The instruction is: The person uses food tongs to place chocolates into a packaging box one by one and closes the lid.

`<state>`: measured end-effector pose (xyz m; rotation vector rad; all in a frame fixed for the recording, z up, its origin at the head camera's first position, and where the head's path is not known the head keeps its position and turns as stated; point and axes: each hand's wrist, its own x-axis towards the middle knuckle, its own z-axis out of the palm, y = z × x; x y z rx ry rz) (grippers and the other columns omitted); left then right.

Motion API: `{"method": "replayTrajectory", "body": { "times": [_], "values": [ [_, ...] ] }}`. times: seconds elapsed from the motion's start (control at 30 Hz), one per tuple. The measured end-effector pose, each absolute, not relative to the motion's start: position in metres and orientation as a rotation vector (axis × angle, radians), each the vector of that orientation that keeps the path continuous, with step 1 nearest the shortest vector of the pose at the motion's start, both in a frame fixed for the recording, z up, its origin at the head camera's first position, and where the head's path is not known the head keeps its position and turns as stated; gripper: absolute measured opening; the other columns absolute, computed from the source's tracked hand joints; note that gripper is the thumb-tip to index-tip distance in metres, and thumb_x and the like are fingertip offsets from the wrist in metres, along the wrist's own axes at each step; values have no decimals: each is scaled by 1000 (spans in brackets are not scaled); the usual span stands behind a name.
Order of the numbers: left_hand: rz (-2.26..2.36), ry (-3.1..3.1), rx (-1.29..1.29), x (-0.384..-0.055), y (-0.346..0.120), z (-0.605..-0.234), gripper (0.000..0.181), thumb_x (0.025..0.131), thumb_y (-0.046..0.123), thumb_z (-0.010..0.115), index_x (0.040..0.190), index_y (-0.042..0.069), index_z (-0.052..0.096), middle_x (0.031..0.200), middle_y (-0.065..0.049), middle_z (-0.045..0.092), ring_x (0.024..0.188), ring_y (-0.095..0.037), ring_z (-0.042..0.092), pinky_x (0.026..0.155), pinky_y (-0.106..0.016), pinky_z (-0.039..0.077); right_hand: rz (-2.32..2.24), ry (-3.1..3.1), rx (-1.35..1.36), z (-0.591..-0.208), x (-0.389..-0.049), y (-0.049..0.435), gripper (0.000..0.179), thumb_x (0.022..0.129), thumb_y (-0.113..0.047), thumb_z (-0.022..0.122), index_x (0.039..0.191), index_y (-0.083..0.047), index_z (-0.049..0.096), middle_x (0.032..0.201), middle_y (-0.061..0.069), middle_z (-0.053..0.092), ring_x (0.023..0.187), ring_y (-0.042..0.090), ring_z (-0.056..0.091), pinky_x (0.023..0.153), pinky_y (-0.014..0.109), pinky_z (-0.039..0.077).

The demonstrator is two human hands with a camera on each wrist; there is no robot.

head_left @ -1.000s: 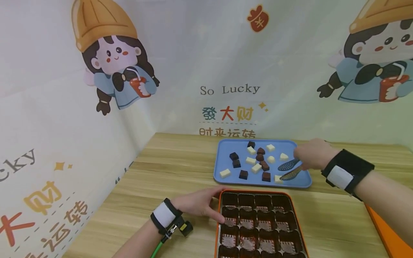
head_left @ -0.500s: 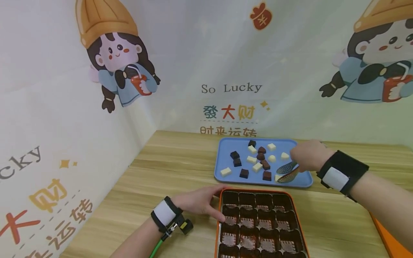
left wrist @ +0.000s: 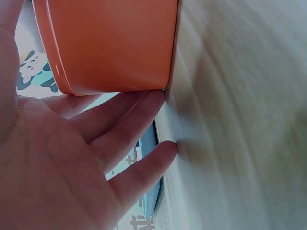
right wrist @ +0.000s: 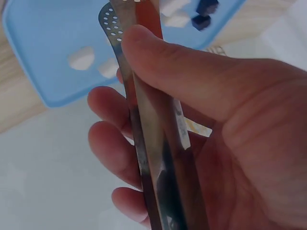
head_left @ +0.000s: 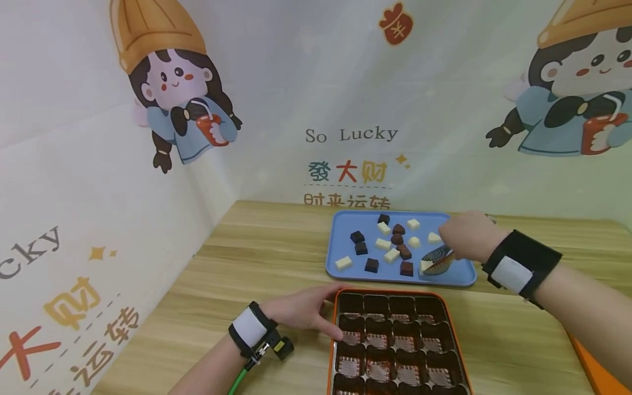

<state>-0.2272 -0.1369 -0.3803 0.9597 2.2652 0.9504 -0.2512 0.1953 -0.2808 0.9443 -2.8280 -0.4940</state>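
Note:
My right hand (head_left: pixel 466 235) grips metal tongs (right wrist: pixel 165 158) with perforated ends, the thumb along one arm and the fingers curled round the other. Those ends close about a white chocolate piece (head_left: pixel 425 266) at the near right of the blue tray (head_left: pixel 340 277). Several other white and dark chocolates (head_left: pixel 372 265) lie scattered on the tray. In front of it stands an orange box (left wrist: pixel 115 43) with a brown divided insert (head_left: pixel 395 348), its visible compartments holding nothing. My left hand (head_left: pixel 301 311) touches the box's far left corner with nearly straight fingers, thumb at the left rim.
A wooden table (head_left: pixel 266 247) carries everything, with a printed cloth (head_left: pixel 276 82) hanging behind and at the left. Something flat and orange (head_left: pixel 604 359) lies at the lower right, partly under the right forearm. A green cable (head_left: pixel 239 381) runs from the left wrist camera.
The two ends of the tongs have come together about the white chocolate at the tray's near right. My right hand has shifted slightly left. The left hand and box stay in place.

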Motion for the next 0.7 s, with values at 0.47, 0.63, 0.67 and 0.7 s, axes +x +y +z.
{"method": "replayTrajectory", "body": {
  "times": [0.47,0.63,0.67,0.7],
  "values": [
    [923,2279,947,-230,-133,-379,86,83,25,80,152,16,29,148,-2,40,135,-18,37,110,-36,32,-358,-2848,1153,-238,-204,143,14,84,-29,78,93,-18,76,67,-9,58,53,8,46,47,26,37],
    [895,2297,970,-231,-133,-378,89,83,25,80,153,13,27,152,-8,35,137,-19,33,112,-35,29,-362,-2776,1242,-244,-188,110,18,85,-24,77,72,-19,65,56,-7,45,48,9,40,45,24,29],
    [893,2300,972,-231,-133,-378,89,83,26,80,153,12,27,152,-8,35,137,-19,33,112,-35,28,-370,-2785,1234,-245,-186,104,22,85,-22,77,69,-18,62,55,-7,43,48,9,39,45,24,27],
    [894,2297,976,-231,-133,-379,89,83,26,79,153,12,26,153,-8,34,138,-19,31,113,-35,27,-360,-2778,1235,-246,-184,99,29,84,-19,77,64,-18,57,53,-6,39,47,9,37,46,24,25]
  ]
}}
